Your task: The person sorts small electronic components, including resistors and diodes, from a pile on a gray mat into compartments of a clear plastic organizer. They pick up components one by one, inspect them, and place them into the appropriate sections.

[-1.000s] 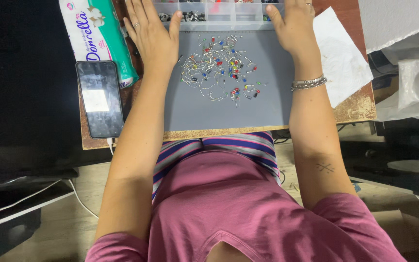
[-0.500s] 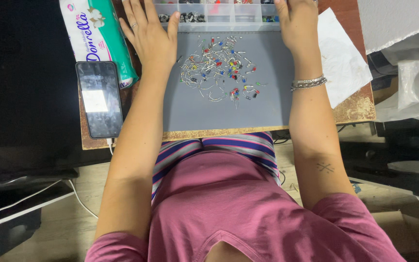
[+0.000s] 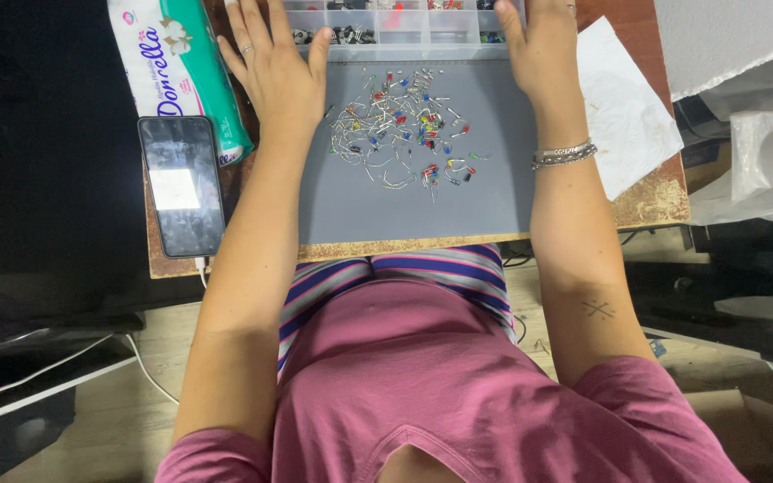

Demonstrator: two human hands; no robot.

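Observation:
A heap of small electronic parts with wire legs and red, blue, yellow and green heads [image 3: 404, 125] lies on a grey mat [image 3: 404, 206]. My left hand [image 3: 275, 63] rests flat, fingers spread, at the mat's left edge beside the heap. At the mat's upper right my right hand [image 3: 540, 45] lies flat and empty, a bracelet on its wrist. Both hands reach toward a clear compartment box [image 3: 395, 27] at the mat's far edge; the fingertips are partly cut off by the frame.
A phone [image 3: 181, 183] with a cable lies left of the mat, next to a green and white tissue pack [image 3: 181, 67]. White paper [image 3: 628, 107] sits at the right on a worn wooden board [image 3: 655, 201]. Plastic bags lie further right.
Both hands have shifted slightly up toward the compartment box. The heap of parts has not moved.

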